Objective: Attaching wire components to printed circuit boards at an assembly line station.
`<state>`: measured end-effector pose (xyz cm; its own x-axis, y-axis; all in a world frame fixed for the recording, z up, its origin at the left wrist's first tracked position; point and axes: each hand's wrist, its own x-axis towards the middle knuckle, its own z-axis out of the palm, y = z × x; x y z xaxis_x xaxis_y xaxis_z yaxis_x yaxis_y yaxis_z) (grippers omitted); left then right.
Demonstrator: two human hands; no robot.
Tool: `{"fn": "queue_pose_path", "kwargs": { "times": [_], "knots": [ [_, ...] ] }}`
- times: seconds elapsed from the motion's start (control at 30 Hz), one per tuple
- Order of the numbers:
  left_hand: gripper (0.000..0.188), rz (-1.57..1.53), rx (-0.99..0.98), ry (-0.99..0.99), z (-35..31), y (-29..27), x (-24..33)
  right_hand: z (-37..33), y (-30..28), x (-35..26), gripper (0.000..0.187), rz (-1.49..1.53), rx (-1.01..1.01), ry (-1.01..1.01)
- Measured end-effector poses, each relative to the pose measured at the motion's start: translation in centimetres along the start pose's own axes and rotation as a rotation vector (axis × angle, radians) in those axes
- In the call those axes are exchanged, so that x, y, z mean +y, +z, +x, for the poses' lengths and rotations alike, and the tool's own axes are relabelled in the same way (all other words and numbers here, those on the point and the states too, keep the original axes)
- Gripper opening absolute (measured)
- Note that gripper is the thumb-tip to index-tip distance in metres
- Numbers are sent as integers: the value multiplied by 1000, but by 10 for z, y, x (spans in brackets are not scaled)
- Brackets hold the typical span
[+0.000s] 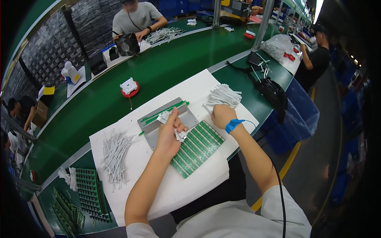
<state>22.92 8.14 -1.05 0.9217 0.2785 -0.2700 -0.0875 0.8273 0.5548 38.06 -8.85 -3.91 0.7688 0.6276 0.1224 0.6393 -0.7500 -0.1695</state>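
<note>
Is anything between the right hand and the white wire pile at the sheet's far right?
Nothing visible is: the right hand is at the near edge of the white wire pile, seemingly touching it. The green circuit panel lies nearer the body.

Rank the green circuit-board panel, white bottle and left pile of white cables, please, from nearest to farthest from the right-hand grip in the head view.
1. Green circuit-board panel: left of the right-hand grip.
2. Left pile of white cables: left on the sheet.
3. White bottle: far left, beyond the belt.
</note>
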Motion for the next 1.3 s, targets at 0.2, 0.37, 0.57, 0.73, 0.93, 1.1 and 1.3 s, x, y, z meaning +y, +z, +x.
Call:
{"fn": "queue_pose_path", "kwargs": {
  "times": [0.2, 0.37, 0.57, 0.73, 0.93, 1.1, 1.3],
  "knots": [
    [37, 143, 2, -2, -4, 9, -3, -7, 5, 3, 17, 93, 30, 21],
    [48, 171, -14, -19, -3, 5, -7, -9, -1, 2, 20, 62, -14, 24],
    [53, 232, -4, 4, -5, 7, -13, -26, -44, -19, 23, 674, -143, -88],
    [29, 327, 104, 235, -11, 21, -29, -34, -56, -57, 20, 1063, -295, -221],
    [44, 84, 298, 345, -8, 20, -18, 29, -69, 21, 27, 527, 279, 115],
    [42, 41, 147, 235, -11, 19, -16, 42, -31, 92, 44, 59, 170, 211],
    [38, 72, 101, 130, -10, 14, -13, 44, -39, 83, 36, 214, 104, 256]
  ]
}}
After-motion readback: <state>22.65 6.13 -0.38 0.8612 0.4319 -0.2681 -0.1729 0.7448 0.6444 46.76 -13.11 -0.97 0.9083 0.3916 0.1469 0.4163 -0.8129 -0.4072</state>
